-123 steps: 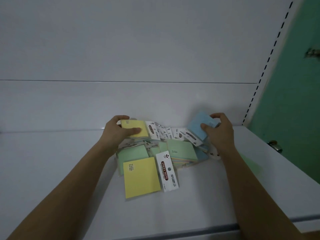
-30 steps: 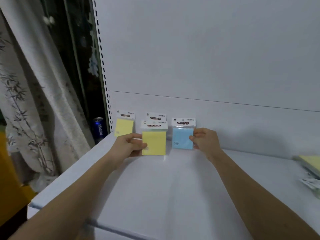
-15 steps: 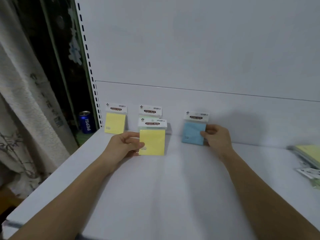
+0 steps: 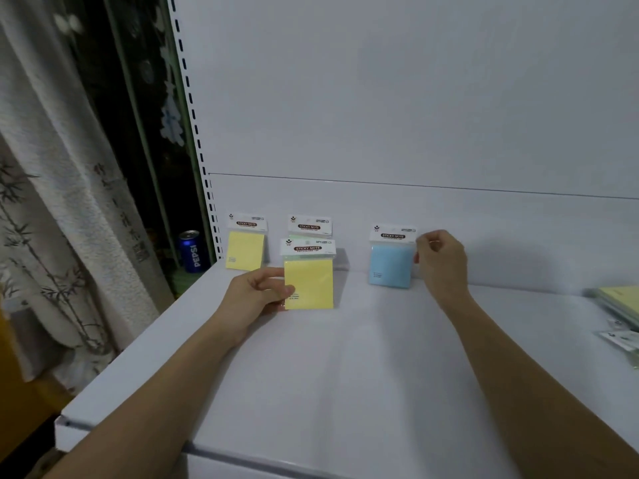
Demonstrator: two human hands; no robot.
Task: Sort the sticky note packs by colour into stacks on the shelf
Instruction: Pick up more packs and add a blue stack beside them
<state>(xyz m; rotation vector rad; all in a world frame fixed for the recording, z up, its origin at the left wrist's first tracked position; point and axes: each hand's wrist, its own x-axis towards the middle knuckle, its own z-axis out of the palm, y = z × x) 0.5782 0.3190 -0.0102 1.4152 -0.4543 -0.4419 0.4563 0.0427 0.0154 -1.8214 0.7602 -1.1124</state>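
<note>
My left hand (image 4: 256, 299) grips a yellow sticky note pack (image 4: 308, 281) by its left edge, upright over the white shelf (image 4: 345, 392). Behind it a green pack (image 4: 309, 225) leans on the back wall, mostly hidden. Another yellow pack (image 4: 244, 250) leans further left. A blue pack (image 4: 391, 262) leans on the wall to the right. My right hand (image 4: 442, 261) has curled fingers right against the blue pack's upper right edge; whether they pinch it is unclear.
Several unsorted packs (image 4: 619, 305) lie at the shelf's far right edge. A blue Pepsi can (image 4: 192, 252) stands beyond the shelf's left end, beside a perforated upright and a patterned curtain (image 4: 52, 202).
Since picking both packs from the pile I turned left. My right hand set the blue pack against the wall and slid up its right edge. The left hand's yellow pack barely moved.
</note>
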